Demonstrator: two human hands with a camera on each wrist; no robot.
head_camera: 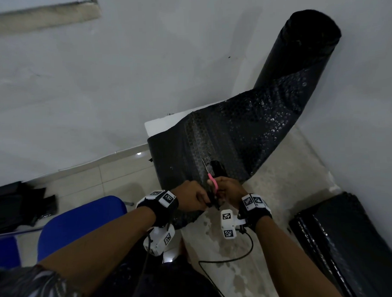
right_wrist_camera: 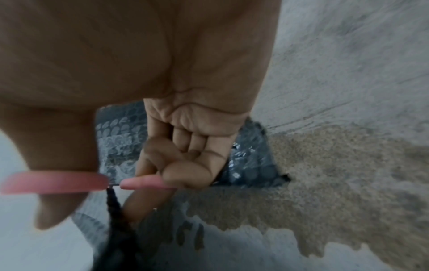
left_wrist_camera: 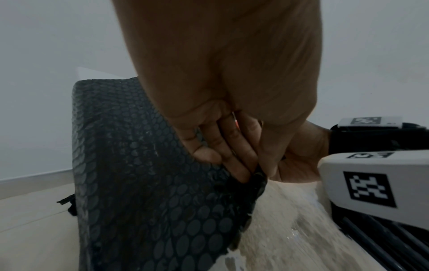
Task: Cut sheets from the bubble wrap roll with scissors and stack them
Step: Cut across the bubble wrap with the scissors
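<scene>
A: Where the bubble wrap roll (head_camera: 298,54) stands upright in the wall corner, take it as the landmark. Item one, furthest left of it?

B: Black folded material (head_camera: 15,205) on the tiled floor (head_camera: 84,182), well left of the roll. Next, a blue chair (head_camera: 79,223), nearer the person, also left of the roll.

A: Item two?

B: The unrolled sheet (head_camera: 224,145), black and bubbled, running from the roll's foot leftward and toward the person. Its free end drapes over a white block (head_camera: 158,125) against the wall.

A: Hands?

B: Left hand (head_camera: 192,198), at the sheet's near edge, below and left of the roll. Fingers (left_wrist_camera: 232,155) curled, pinching the black wrap at the cut edge; the left wrist view shows them folded over it. Right hand (head_camera: 230,191), just right of the left one, almost touching. Thumb and fingers pass through the pink loops of the scissors (head_camera: 211,179), gripping the handles; the loops stand a little apart in the right wrist view. The blade points away from the person, into the sheet, toward the roll.

A: Right of the hands?

B: A stack of cut sheets (head_camera: 347,236), black, lying flat on the floor, below the roll, against the right wall.

A: Anything else?

B: Tracking cuffs (head_camera: 161,201) with printed markers on both wrists; a black cable (head_camera: 231,259) trailing under the right one.
</scene>
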